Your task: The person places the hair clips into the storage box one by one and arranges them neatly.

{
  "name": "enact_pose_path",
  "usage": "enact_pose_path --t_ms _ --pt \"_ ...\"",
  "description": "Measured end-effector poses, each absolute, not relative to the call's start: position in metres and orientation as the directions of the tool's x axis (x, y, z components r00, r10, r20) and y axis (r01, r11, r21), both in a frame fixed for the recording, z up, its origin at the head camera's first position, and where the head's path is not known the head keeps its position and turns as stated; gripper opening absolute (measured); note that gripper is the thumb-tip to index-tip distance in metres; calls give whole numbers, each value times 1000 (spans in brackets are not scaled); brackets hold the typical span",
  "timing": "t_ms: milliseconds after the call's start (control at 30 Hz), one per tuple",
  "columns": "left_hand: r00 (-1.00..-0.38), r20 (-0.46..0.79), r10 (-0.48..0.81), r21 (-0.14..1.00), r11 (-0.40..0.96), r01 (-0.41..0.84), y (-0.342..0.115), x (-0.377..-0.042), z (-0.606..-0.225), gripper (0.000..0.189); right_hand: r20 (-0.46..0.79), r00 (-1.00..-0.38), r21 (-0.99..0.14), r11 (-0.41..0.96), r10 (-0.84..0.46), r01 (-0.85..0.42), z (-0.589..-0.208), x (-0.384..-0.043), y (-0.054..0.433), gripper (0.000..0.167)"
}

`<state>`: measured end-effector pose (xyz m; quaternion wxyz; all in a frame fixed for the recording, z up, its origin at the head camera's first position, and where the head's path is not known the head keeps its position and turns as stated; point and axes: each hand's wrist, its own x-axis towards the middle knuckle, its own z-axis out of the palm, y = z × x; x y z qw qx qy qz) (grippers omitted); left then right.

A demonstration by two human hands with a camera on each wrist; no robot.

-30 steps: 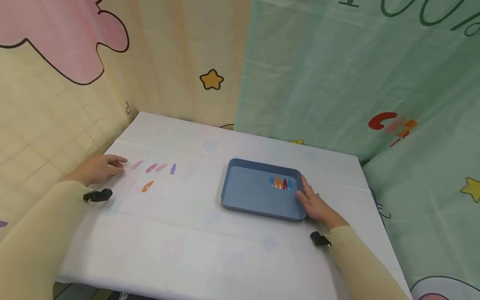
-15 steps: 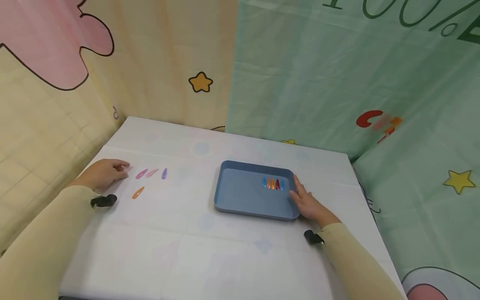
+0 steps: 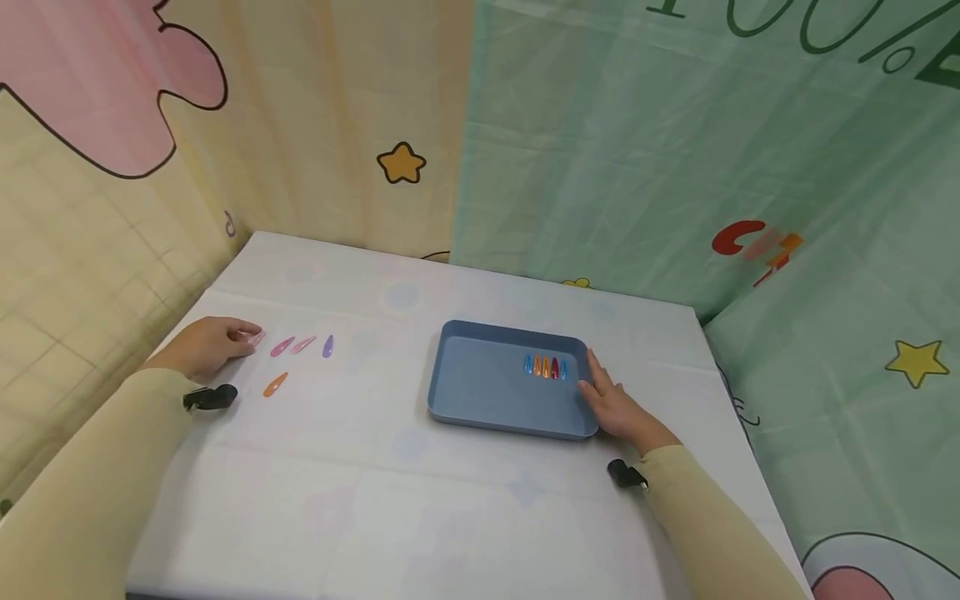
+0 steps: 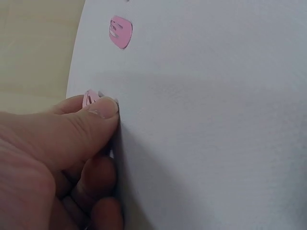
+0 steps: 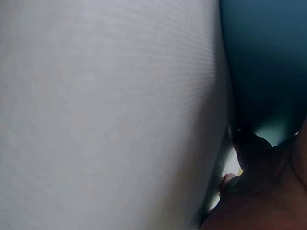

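Observation:
At the table's left side my left hand (image 3: 206, 346) pinches a pale pink snap hair clip (image 4: 88, 98) between thumb and fingers, low over the cloth. The fingers hide part of this clip. Just right of the hand lie a darker pink clip (image 3: 282, 347), another light pink clip (image 3: 303, 345) and a purple clip (image 3: 327, 346). Nearer lies an orange clip (image 3: 275, 384). My right hand (image 3: 618, 408) rests against the right edge of a blue-grey tray (image 3: 480, 392), fingers fairly straight along it. Inside the tray, a row of several blue, orange and red clips (image 3: 546, 367) lies towards the right.
A white cloth (image 3: 360, 500) covers the table. Printed curtains (image 3: 585, 167) hang behind it and at both sides. Bare cloth lies between the loose clips and the tray. Black wrist cameras (image 3: 212, 397) sit on both sleeves.
My left hand has moved slightly right to the leftmost pink clip and now pinches it. The head view has shifted a little. The right hand stays at the tray's edge.

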<state>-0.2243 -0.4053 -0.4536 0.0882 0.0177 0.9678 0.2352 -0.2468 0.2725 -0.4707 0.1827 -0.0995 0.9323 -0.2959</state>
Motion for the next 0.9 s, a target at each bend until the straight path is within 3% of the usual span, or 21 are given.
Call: enact_pose_path --t_ms 567,900 --pt "-995 -97 -6 514 856 -55 -404 -218 -452 44 -281 -915 -585 807 -289 -76 -471 -247 274 70" --pt "-997 46 -54 597 802 -15 -383 -225 -438 47 -278 -915 -591 803 -294 -78 -469 -246 272 70"
